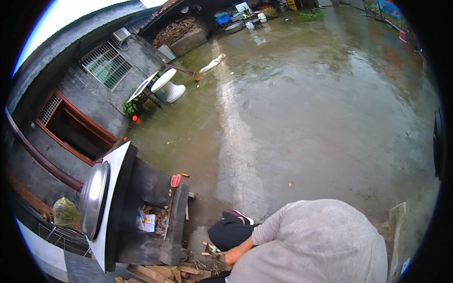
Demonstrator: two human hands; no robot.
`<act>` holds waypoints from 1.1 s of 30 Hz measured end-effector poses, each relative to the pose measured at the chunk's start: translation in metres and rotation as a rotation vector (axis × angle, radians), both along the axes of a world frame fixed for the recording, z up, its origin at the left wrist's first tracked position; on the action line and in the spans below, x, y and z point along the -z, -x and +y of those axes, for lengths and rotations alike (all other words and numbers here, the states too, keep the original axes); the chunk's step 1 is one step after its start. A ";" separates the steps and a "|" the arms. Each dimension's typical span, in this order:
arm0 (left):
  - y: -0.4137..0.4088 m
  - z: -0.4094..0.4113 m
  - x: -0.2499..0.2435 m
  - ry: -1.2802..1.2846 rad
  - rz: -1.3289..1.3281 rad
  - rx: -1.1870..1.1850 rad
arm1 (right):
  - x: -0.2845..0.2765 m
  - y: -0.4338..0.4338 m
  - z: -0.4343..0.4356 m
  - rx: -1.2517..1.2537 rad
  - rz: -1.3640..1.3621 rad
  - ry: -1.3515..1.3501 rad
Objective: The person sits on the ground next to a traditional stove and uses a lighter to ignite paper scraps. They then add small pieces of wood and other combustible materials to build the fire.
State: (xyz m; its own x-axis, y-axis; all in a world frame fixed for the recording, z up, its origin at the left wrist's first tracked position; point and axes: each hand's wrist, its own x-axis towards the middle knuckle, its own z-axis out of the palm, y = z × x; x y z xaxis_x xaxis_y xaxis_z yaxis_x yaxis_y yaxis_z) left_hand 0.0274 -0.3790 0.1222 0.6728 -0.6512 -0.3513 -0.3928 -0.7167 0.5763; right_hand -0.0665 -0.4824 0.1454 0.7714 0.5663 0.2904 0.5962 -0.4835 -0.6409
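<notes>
My right hand (233, 255) hangs low beside my bent knee, close to split kindling and a small white object (214, 249) on the ground. Its fingers point down and away, so whether they hold anything is unclear. My left hand is out of view. In front of me stands a stove (141, 187) with a white top and a large metal lid (95, 200) on it. Crumpled paper packaging (150, 223) lies among ash and wood bits in the blackened opening. Fire tongs with red handles (175, 180) rest along its edge.
Split firewood (155, 274) is piled beside the stove. A yellowish plastic bag (66, 212) sits behind the lid. Out on the wet concrete yard (300, 123) are a white pedestal table (169, 85), a straw broom (194, 75) and a pale animal (213, 63) lying down.
</notes>
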 end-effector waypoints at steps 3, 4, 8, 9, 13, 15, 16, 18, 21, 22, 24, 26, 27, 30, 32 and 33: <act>0.011 -0.008 -0.014 0.035 0.027 0.024 | -0.005 0.019 -0.003 0.005 0.021 -0.100; 0.016 -0.011 -0.019 0.049 0.034 0.033 | -0.003 0.022 -0.006 0.002 0.041 -0.126; 0.031 -0.009 -0.029 0.078 0.067 0.027 | -0.025 0.033 -0.014 -0.056 0.049 -0.070; 0.035 -0.012 -0.031 0.083 0.074 0.032 | -0.023 0.033 -0.014 -0.043 0.039 -0.130; 0.046 -0.034 -0.035 0.104 0.108 0.050 | -0.005 0.029 -0.018 -0.037 -0.004 -0.206; 0.048 -0.044 -0.035 0.106 0.126 0.057 | 0.009 0.022 -0.023 -0.046 0.001 -0.136; 0.048 -0.050 -0.034 0.107 0.136 0.060 | 0.015 0.022 -0.024 -0.045 0.011 -0.153; 0.043 -0.052 -0.030 0.100 0.155 0.035 | 0.008 0.028 -0.021 -0.094 -0.001 -0.285; 0.041 -0.069 -0.026 0.099 0.191 0.041 | -0.002 0.032 -0.021 -0.091 -0.007 -0.248; 0.041 -0.074 -0.025 0.097 0.203 0.045 | 0.002 0.029 -0.021 -0.076 -0.005 -0.215; 0.037 -0.084 -0.023 0.099 0.226 0.050 | 0.007 0.027 -0.027 -0.050 -0.016 -0.231; 0.034 -0.090 -0.021 0.099 0.252 0.049 | 0.009 0.025 -0.029 -0.038 -0.007 -0.245; 0.031 -0.093 -0.019 0.098 0.262 0.049 | 0.010 0.023 -0.030 -0.032 -0.002 -0.253; 0.027 -0.095 -0.014 0.102 0.295 0.041 | 0.013 0.020 -0.030 -0.016 0.016 -0.284; 0.024 -0.098 -0.012 0.106 0.320 0.034 | 0.015 0.018 -0.031 -0.010 0.031 -0.300; 0.024 -0.096 -0.010 0.106 0.332 0.031 | 0.016 0.018 -0.029 -0.009 0.037 -0.312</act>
State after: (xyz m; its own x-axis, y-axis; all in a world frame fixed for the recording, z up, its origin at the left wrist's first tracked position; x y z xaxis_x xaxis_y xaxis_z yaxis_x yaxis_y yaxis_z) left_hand 0.0037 -0.4751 0.1322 0.5124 -0.7142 -0.4768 -0.1924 -0.6366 0.7468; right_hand -0.0850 -0.5117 0.1297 0.7800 0.4612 0.4229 0.5731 -0.2550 -0.7788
